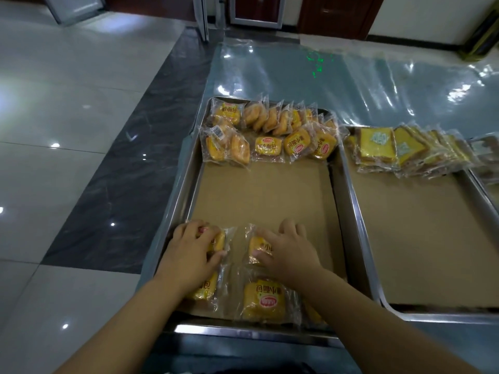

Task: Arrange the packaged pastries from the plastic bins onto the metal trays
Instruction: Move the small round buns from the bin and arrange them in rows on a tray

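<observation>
A metal tray (183,190) lined with brown cardboard sits in front of me. Several yellow packaged pastries (270,145) lie in rows along its far end. My left hand (193,252) grips a pastry pack (220,242) at the near left of the tray. My right hand (290,251) rests with curled fingers on another pack (256,245) beside it. Closer to me lie a partly hidden pack (206,288) under my left wrist and a full yellow pack (264,300).
A second lined metal tray (351,201) stands to the right, with several flat yellow cake packs (399,149) along its far end. A third tray edge (483,184) shows at far right. The table carries a clear plastic cover (324,76). Tiled floor lies to the left.
</observation>
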`<action>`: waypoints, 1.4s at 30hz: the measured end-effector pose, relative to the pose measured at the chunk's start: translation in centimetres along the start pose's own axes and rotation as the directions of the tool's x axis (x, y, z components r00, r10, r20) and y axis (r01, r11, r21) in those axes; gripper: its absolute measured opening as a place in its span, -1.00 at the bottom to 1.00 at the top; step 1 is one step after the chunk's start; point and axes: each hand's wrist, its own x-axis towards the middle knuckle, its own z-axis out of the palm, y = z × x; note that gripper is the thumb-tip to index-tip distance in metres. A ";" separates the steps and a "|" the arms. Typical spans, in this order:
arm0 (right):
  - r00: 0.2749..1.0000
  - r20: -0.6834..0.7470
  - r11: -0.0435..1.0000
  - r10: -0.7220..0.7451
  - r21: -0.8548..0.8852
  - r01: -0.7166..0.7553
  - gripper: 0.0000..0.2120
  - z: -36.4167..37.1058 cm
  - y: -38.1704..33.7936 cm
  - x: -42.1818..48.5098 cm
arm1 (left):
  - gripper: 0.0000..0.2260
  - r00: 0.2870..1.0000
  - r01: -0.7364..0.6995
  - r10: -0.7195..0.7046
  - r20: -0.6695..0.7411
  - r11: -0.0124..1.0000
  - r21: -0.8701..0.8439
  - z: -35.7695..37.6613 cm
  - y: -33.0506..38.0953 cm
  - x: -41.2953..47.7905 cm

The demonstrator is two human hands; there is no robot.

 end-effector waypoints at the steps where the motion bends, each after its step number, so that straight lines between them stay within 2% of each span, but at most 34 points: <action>1: 1.000 0.014 1.000 -0.008 0.006 0.008 -0.52 0.2 -0.1 -0.1 | -0.54 1.000 0.005 -0.005 0.006 1.000 0.000 0.0 0.0 -0.2; 5: 0.998 0.046 0.998 -0.039 0.042 0.037 -0.49 0.0 0.3 0.0 | -0.53 1.000 0.021 -0.021 -0.008 1.000 0.002 -0.3 0.5 -0.3; 10: 0.993 -0.117 0.990 -0.030 0.135 0.046 -0.49 -2.1 3.0 1.2 | -0.55 0.996 0.008 -0.006 -0.094 1.000 0.016 -1.3 2.5 1.6; 15: 0.979 -0.200 0.977 0.029 0.211 0.014 -0.62 -5.1 7.7 3.3 | -0.66 0.993 -0.020 0.013 -0.120 0.998 -0.054 -2.4 5.8 5.6; 21: 0.956 -0.264 0.974 0.128 0.213 -0.072 -0.73 -8.3 12.7 7.9 | -0.69 0.998 -0.036 0.030 -0.059 0.996 -0.087 -2.8 9.6 12.0; 25: 0.929 -0.324 0.961 0.178 0.261 -0.094 -0.79 -9.8 14.6 11.3 | -0.70 0.992 -0.085 0.085 -0.091 0.996 0.002 -3.0 10.9 16.0; 28: 0.925 -0.305 0.946 0.228 0.295 -0.136 -0.74 -10.5 15.1 14.0 | -0.68 0.986 -0.128 0.132 -0.104 0.991 0.043 -3.0 11.1 18.8; 32: 0.930 -0.248 0.932 0.270 0.310 -0.187 -0.68 -10.3 14.7 16.7 | -0.62 0.985 -0.157 0.164 -0.061 0.982 0.108 -2.6 10.8 22.2; 36: 0.928 -0.218 0.886 0.303 0.423 -0.190 -0.77 -9.4 14.2 18.3 | -0.56 0.990 -0.141 0.134 0.050 0.975 0.171 -1.4 10.1 24.5; 40: 0.890 -0.315 0.840 0.329 0.528 -0.124 -0.84 -8.8 14.0 18.5 | -0.52 0.988 -0.144 0.129 0.089 0.971 0.193 -0.3 9.5 25.0; 42: 0.870 -0.346 0.779 0.352 0.623 -0.067 -0.87 -8.9 14.0 18.1 | -0.52 0.987 -0.151 0.139 0.077 0.973 0.175 0.1 9.3 24.7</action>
